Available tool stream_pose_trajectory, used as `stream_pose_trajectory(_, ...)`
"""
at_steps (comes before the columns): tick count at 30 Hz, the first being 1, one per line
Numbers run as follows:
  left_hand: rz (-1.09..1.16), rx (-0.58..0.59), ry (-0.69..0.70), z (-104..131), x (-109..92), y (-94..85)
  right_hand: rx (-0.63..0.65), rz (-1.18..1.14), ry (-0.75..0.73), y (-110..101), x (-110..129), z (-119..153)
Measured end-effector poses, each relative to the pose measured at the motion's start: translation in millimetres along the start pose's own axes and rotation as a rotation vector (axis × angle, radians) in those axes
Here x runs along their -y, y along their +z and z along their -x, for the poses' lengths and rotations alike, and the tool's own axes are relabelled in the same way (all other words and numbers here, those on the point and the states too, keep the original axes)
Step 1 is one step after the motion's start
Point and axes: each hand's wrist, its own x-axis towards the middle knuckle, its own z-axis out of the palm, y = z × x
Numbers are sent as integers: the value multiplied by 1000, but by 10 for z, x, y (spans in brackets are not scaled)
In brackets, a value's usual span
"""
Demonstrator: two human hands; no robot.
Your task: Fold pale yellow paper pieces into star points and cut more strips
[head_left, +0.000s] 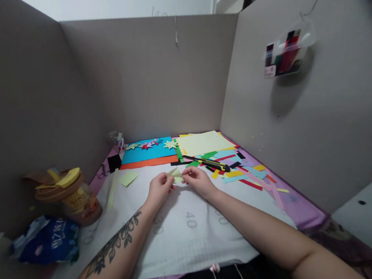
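Note:
Between my two hands, just above the white sheet [186,248], is a small piece of pale green folded paper [175,173] with a pointed top. My left hand [160,188] pinches its left side, thumb and fingers together. On the right side, the fingertips of my right hand [198,179] are closed on the same paper. A flat pale green paper square [129,178] lies to the left of my left hand. Beyond my hands, several folded paper stars [171,144] rest on blue card [147,154].
A black and yellow utility knife [209,163] lies among coloured paper scraps [241,173] at right, near a pale yellow sheet stack [205,143]. At left stand a lidded cup [82,204] and a blue packet [47,242]. Grey panels [158,79] enclose the table.

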Motion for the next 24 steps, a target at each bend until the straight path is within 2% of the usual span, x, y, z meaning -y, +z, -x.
stream_pose_trajectory(11, 43, 5, 29, 2, 77, 46, 33, -234, 208, 8, -19, 0)
stream_pose_trajectory(15, 27, 17, 75, 23, 50, 54, 24, -155, 172, 23, 31, 15)
stream_pose_trajectory(19, -26, 44, 115, 64, -1, 55, 66, -65, 100, 23, 45, 28)
stream_pose_trajectory(24, -175, 62, 177, 104, -19, 44, 107, 116, 19, 8, 66, 43)
